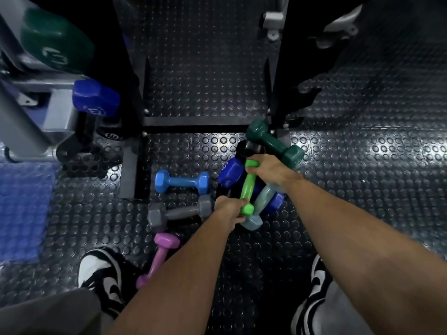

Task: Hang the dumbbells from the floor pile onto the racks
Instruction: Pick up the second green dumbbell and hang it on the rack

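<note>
A bright green dumbbell [247, 187] is held over the floor pile by both hands. My left hand [228, 209] grips its near end and my right hand [267, 170] grips its far end. Under it lie a dark blue dumbbell [231, 175], a pale teal dumbbell [256, 213] and a dark green dumbbell [273, 143]. To the left on the floor lie a light blue dumbbell [181, 181], a grey dumbbell [180, 211] and a purple dumbbell [159, 257]. A grey rack [36, 117] at the left carries a blue dumbbell [96, 99] and a large green one [55, 44].
A black rack frame [193, 122] stands on the studded rubber floor [362, 165] just beyond the pile. A second grey rack part [273, 20] shows at the top. My shoes [101, 274] stand either side of my arms. A blue mat [21, 209] lies at the left.
</note>
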Demonstrator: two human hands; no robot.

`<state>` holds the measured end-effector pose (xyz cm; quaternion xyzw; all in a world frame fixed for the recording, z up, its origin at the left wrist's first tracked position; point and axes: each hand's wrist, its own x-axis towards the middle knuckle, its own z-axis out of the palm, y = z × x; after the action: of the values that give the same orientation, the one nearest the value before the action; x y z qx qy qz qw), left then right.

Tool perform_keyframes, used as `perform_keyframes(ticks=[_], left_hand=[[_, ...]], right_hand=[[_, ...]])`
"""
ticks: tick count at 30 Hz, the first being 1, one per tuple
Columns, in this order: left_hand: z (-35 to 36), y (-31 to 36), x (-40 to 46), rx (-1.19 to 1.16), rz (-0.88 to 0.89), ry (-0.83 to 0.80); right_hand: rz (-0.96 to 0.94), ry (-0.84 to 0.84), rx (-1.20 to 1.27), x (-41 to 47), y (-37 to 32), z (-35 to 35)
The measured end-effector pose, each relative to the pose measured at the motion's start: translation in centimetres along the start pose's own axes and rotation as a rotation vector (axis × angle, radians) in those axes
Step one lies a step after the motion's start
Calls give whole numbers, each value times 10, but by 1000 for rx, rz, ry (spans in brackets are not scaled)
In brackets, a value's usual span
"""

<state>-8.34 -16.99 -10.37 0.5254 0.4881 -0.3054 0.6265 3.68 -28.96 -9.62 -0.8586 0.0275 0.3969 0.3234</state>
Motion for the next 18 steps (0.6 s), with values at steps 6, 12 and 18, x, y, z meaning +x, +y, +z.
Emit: perform_keyframes(ticks=[6,12,18], left_hand=[[-14,-5,-2,15,27,-46],[-40,4,-12,-44,80,-55],[-48,25,-43,-206,238,-20]], right_hand=[[-27,27,-46,-9,-2,1],[-105,72,27,-29,-7,-1],[-186,119,152,-63,-47,-38]])
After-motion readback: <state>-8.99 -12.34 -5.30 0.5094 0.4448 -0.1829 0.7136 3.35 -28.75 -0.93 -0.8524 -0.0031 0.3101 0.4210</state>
